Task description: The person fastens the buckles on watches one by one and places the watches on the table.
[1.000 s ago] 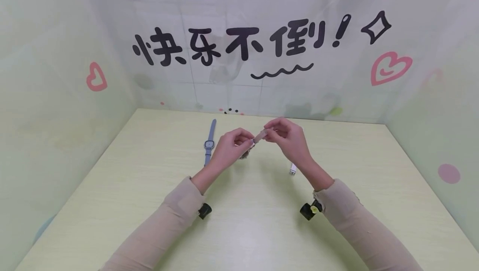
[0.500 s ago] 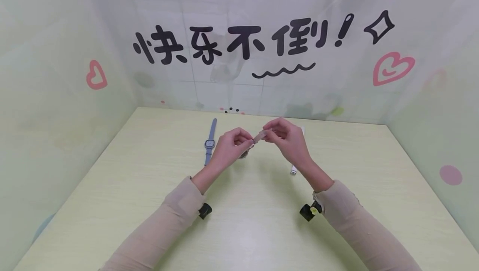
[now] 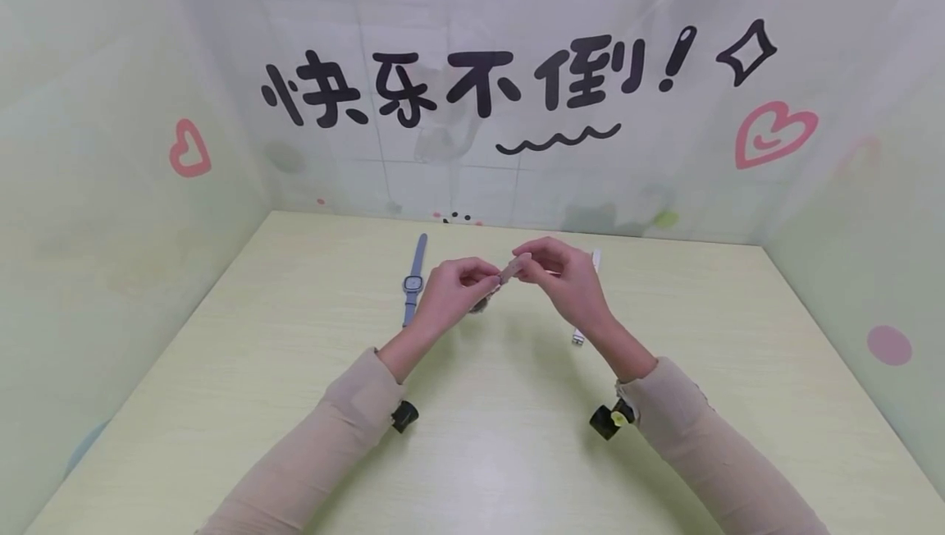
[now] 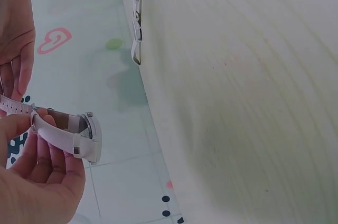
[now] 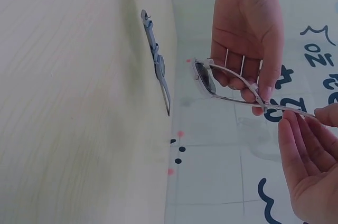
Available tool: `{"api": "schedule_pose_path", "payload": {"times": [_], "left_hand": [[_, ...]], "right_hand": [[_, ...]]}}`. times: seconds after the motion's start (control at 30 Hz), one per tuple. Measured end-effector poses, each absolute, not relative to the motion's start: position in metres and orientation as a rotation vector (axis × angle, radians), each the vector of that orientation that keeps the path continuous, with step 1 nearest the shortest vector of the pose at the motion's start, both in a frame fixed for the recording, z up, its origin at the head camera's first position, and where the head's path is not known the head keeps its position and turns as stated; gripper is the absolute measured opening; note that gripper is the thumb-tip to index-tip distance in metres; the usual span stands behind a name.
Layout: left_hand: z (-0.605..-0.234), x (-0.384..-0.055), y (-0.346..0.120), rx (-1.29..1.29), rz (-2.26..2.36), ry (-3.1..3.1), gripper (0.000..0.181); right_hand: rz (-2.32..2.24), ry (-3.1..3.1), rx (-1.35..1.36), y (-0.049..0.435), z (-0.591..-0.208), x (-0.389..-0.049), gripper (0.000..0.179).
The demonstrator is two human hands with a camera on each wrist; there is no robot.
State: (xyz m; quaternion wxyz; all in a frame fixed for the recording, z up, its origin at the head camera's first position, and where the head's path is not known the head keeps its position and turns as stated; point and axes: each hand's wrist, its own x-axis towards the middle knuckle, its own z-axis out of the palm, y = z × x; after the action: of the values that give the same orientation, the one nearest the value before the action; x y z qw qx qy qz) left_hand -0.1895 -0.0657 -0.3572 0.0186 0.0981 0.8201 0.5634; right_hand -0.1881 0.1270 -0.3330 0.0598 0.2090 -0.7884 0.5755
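Note:
A wristwatch [image 4: 94, 138] with a pale whitish-pink strap is held up between both hands above the far part of the table, its strap bent into a loop. My left hand [image 3: 454, 293] pinches the strap at the buckle [image 5: 259, 101]. With thumb and fingers, my right hand [image 3: 567, 282] pinches the strap's holed end [image 4: 16, 105], which passes through the buckle. In the right wrist view the dark inner side of the watch case [image 5: 204, 78] hangs left of the left hand's fingers. In the head view the case is mostly hidden behind the left hand.
A blue watch [image 3: 413, 284] lies stretched out on the table [image 3: 472, 453] left of the left hand. A white watch [image 3: 578, 336] lies beyond the right forearm, partly covered by it. A printed curtain [image 3: 472, 182] with black writing closes off the back.
My right hand has shifted slightly left and down toward the left hand, and more of the strap's end shows above its fingers. My left hand stays nearly still at the buckle.

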Motion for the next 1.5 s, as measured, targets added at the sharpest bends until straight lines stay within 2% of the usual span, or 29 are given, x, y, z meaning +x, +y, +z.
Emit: {"api": "schedule_pose_path", "payload": {"times": [0.17,0.47,0.77,1.5], "left_hand": [[-0.357,-0.189,-0.065,0.292,1.746,2.569,0.017],[-0.36,-0.188,-0.062,0.285,1.797,2.55,0.015],[-0.361,-0.188,-0.062,0.306,1.779,2.607,0.012],[-0.358,-0.189,-0.059,0.306,1.741,2.672,0.009]], "right_hand": [[1.736,-2.458,0.592,0.125,-0.337,-0.187,0.024],[1.623,-2.557,0.589,0.122,-0.345,-0.186,0.016],[1.465,-2.536,0.628,0.117,-0.346,-0.183,0.014],[1.393,-2.516,0.607,0.113,-0.349,-0.184,0.011]]}}
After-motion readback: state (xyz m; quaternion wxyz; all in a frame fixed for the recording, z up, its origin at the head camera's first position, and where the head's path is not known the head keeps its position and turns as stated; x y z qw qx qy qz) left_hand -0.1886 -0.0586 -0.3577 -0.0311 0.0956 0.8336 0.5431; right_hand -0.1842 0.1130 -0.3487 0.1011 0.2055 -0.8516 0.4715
